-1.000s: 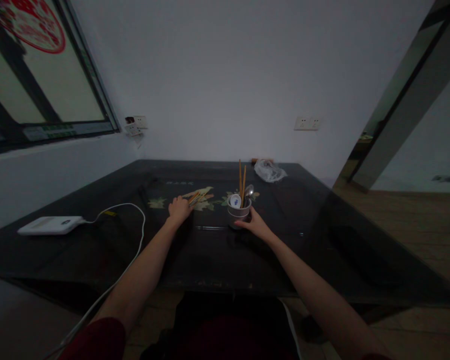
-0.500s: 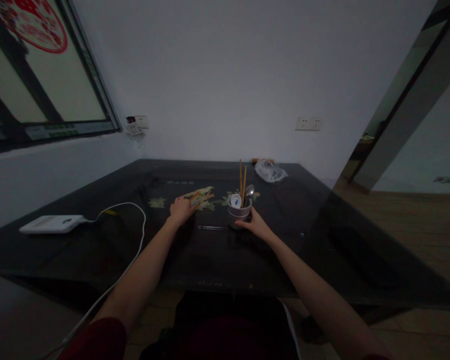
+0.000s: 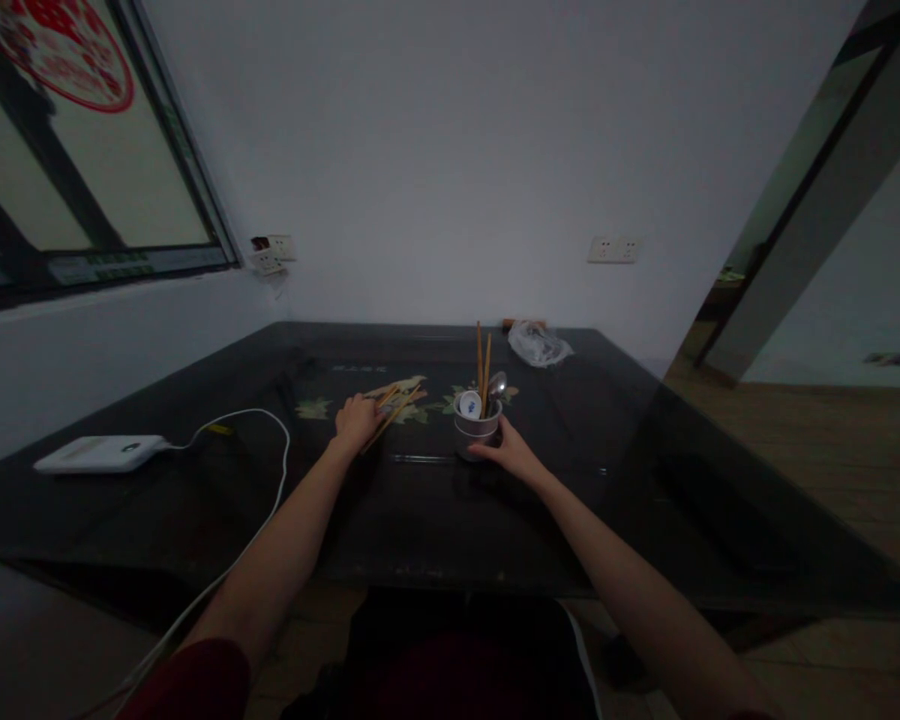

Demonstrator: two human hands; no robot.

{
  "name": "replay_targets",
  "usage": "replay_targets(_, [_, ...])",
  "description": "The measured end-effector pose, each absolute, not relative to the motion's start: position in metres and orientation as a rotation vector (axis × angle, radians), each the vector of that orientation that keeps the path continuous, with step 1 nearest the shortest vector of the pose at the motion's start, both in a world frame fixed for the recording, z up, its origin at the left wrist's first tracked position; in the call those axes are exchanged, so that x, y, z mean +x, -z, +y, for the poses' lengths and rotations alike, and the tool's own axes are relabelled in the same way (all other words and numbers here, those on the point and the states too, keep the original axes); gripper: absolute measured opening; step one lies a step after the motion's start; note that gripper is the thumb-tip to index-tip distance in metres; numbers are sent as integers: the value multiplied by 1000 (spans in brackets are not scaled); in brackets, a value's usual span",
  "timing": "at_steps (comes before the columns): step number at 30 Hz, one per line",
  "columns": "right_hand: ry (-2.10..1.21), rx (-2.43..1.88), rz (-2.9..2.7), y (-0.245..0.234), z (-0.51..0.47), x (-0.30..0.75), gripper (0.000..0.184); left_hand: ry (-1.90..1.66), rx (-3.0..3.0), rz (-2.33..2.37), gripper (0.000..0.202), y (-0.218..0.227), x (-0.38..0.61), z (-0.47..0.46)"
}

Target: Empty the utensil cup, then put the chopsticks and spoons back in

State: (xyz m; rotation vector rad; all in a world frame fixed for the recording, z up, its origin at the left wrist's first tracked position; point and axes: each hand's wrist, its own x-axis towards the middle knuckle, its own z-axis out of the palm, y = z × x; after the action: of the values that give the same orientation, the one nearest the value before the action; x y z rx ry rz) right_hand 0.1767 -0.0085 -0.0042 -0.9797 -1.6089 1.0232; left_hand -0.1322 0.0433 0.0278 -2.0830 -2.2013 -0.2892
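My left hand point(image 3: 358, 420) is closed at the left of the table's flower print, with wooden chopsticks point(image 3: 397, 405) sticking out from its fingers to the right. One of these lies at a slant beside the hand, its near end below the fingers. My right hand point(image 3: 516, 452) is wrapped round the right side of a light grey cup point(image 3: 474, 430), thumb across the front. Out of the cup rise two upright chopsticks point(image 3: 484, 365), a metal spoon point(image 3: 498, 384) and a white spoon with a blue mark point(image 3: 470, 404). The cup stands upright on the table.
The dark glossy table point(image 3: 435, 520) meets the wall at the back. A clear plastic bag point(image 3: 538, 344) lies at its far edge. To the left is a white power bank point(image 3: 101, 454) with a white cable point(image 3: 285, 450) running past my left forearm. A dark flat object point(image 3: 724, 510) lies right.
In my left hand the chopsticks have spread apart, and one now slants lower, beside the fingers. My right hand keeps its place on the cup.
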Motion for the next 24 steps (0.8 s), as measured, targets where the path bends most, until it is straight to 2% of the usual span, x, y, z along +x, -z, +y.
replay_targets(8, [-1048,-965,-1567,4,-10,175,78,449,-2061,-2127,29,-31,-132,42])
replay_targets(15, [-1046,-959,-1573,3,-11,175,75,963,-2355,-1757,22,-37,-108,47])
replay_targets(20, [-1074,-916,-1569,-1,-13,174,82,1402,-2756,-1575,31,-38,-76,36])
replay_targets(24, [-1139,-865,-1566,-8,-14,179,86,1515,-3067,-1513,44,-35,-57,21])
